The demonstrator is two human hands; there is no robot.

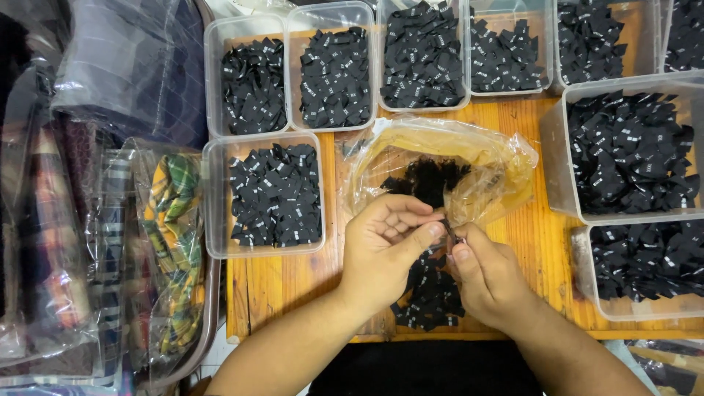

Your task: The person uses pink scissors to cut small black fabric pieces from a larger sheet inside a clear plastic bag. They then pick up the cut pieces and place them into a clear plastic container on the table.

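My left hand (385, 246) and my right hand (488, 275) meet over a wooden table (286, 282), both pinching one small black fabric label (451, 233) between fingertips. Under the hands lies a loose pile of black labels (429, 293). Just beyond the hands sits a crumpled clear plastic bag (469, 165) with a dark clump of labels inside it.
Clear plastic tubs filled with black labels ring the table: one at the left (216, 198), several along the back (293, 73), two at the right (557, 169). Plastic-wrapped plaid fabric bundles (169, 249) are stacked left of the table.
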